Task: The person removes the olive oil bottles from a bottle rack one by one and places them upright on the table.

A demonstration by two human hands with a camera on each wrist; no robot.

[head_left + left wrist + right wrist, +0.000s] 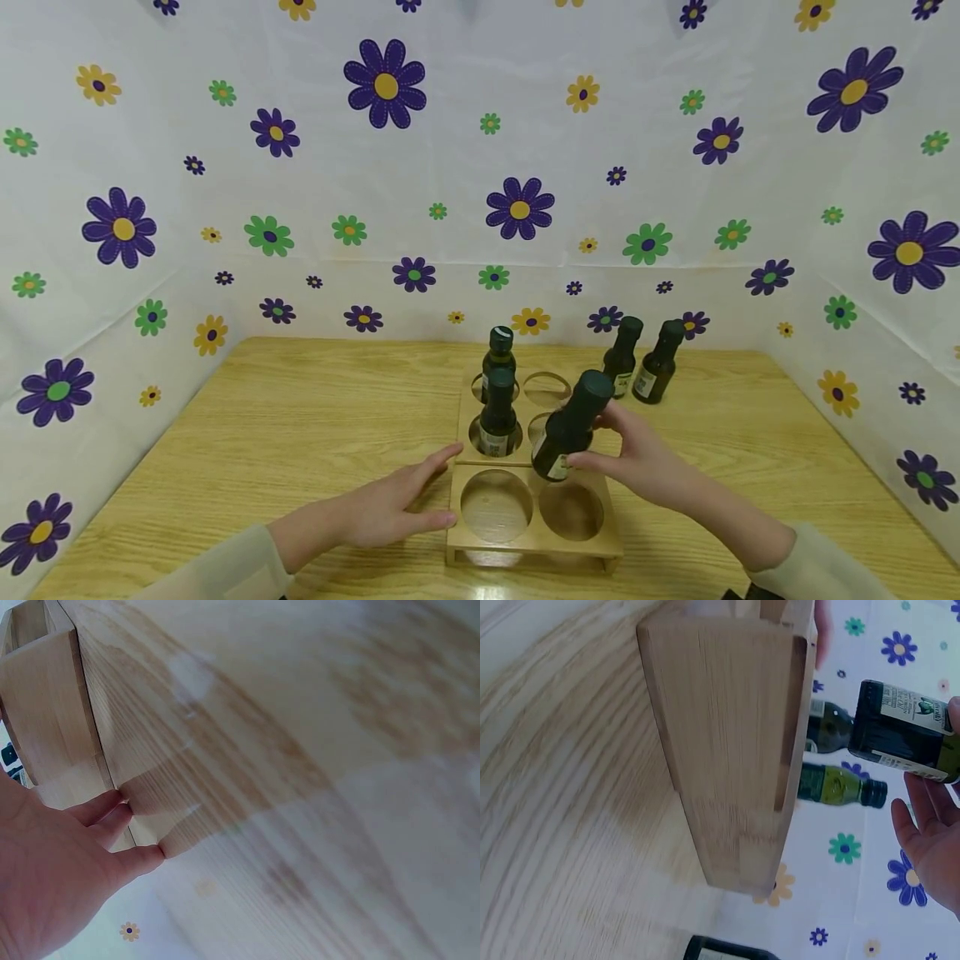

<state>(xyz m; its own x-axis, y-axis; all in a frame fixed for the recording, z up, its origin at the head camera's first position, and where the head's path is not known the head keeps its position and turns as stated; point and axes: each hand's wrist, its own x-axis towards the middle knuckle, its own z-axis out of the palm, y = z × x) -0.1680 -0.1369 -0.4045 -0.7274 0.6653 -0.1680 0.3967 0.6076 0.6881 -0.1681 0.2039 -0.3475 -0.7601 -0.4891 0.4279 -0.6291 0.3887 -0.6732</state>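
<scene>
A wooden bottle rack (534,545) with round holes in two columns stands on the table. My right hand (648,462) grips a dark green glass bottle (564,433) by its labelled body, tilted over the rack's right column. From the right wrist view, the bottle's base (866,724) shows apart from the rack's top. My left hand (386,507) has its fingers extended, fingertips at the rack's left side. Two similar bottles stand in the left column, one in the back hole (498,357) and one in the middle hole (497,414).
Two more dark bottles stand on the table behind the rack to the right, a left one (619,360) and a right one (657,368). A white flower-patterned cloth (442,150) surrounds the wooden table (322,400) at the back and sides.
</scene>
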